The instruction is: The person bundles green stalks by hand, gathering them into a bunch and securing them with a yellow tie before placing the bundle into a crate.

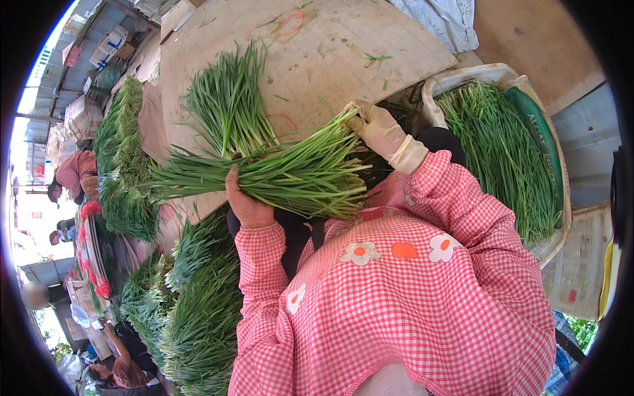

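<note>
Pink checked sleeves are filling my view as I'm watching the bare left hand (246, 203) clamping the long green chive bundle (277, 175) while the gloved right hand (371, 125) is gripping its far end above the board (317, 59).

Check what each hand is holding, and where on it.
Both hold one bundle of green chives: the bare left hand grips its middle, the gloved right hand its cut end.

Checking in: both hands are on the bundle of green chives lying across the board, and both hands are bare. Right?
Not quite. The head view shows only the left hand bare; the right hand wears a pale glove. Both hands are indeed on the bundle of green chives across the board.
</note>
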`<state>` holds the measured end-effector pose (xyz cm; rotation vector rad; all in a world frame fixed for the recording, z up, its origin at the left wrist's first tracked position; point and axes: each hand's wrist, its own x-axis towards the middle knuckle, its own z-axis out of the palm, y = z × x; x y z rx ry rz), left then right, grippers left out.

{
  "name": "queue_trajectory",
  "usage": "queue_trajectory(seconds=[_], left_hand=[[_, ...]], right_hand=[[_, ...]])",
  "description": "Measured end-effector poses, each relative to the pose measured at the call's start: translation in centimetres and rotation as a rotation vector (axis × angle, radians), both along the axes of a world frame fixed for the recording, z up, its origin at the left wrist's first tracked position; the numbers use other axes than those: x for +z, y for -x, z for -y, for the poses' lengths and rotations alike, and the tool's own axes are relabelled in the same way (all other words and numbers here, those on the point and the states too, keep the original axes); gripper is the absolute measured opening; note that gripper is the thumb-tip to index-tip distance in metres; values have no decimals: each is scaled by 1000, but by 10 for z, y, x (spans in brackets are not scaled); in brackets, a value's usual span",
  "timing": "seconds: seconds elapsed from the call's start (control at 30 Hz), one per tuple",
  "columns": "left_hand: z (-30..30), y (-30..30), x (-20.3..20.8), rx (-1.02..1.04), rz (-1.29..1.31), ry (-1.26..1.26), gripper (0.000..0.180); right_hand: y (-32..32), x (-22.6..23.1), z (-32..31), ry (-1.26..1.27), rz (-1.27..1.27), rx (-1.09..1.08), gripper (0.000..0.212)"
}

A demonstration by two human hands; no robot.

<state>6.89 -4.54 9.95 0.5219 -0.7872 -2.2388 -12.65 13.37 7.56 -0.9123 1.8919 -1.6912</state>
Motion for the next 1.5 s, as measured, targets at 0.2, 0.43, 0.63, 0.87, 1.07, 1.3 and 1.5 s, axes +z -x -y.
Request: queue_trajectory(seconds=[0.2,0.43,0.63,0.87,1.07,1.3,1.5], left_hand=[[7,2,3,22,-74,-114,25],[38,-4,-23,159,-64,-196,30],[34,-5,2,174,-95,-196,31],[32,1,7,245,-104,-252,27],[40,-2,-4,253,-107,-253,26],[41,-5,-5,317,-134,-263,26],[46,-4,1,277,-187,-286,26]], right_hand=[[13,-16,-8,56,168,-57,28],[20,-43,-48,106,40,-132,30],[52,-36,-70,119,-306,-391,18],[-67,53,-12,-455,-907,27,34],[-60,30,-1,-304,-845,86,14],[-33,-6,-34,-1203,-739,337,18],[-38,-49,-39,-1516,-741,703,28]])
